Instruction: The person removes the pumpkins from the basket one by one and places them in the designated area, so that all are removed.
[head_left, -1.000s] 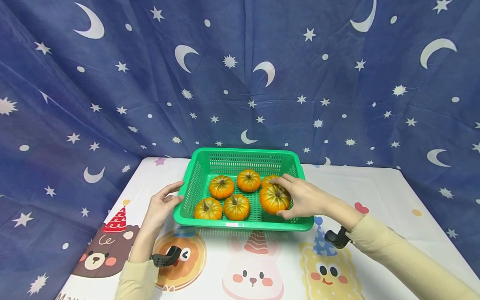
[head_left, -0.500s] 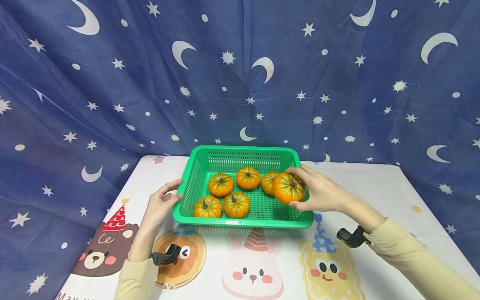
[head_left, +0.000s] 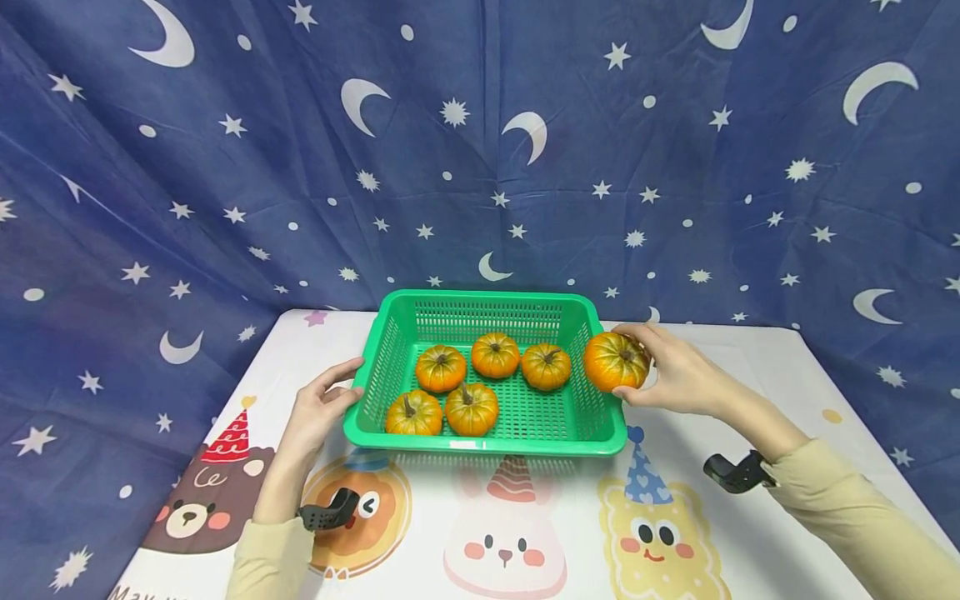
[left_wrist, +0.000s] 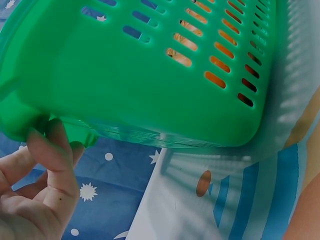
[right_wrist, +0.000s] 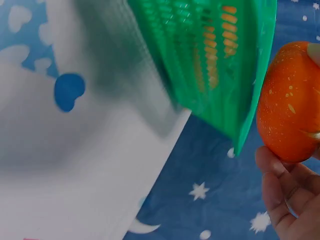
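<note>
"Standing so close, what did you make of the right hand (head_left: pixel 678 371)?"

"It had an orange pumpkin (head_left: pixel 615 362) gripped from the side, thumb on the near face and fingers round the far one; a sound hold, I thought, since it left the stem alone."

"And where was that pumpkin, exactly?"

"Up at the right rim (head_left: pixel 617 421) of the green basket (head_left: pixel 540 448), off the basket's floor; by the right wrist's view it was just beside the edge; whether it touched, I couldn't tell."

"So what would have served best there?"

"A shade more height, to my mind, and a steady wrist; the shell looked smooth, so pressing hard at one spot would probably have made it slip; an even squeeze across the broad sides seemed wiser."

"Did the left hand (head_left: pixel 318 408) matter?"

"Very much; it held the left rim (head_left: pixel 375 342), thumb and fingers bent at the lip; a light basket would likely have skidded on the white tablecloth (head_left: pixel 750 375) had the pumpkin knocked it, so that brace was worth keeping."

"And the five other pumpkins (head_left: pixel 495 356)?"

"They sat inside, stems showing; a smooth, unhurried path past the edge would, I judged, have left them undisturbed."
</note>
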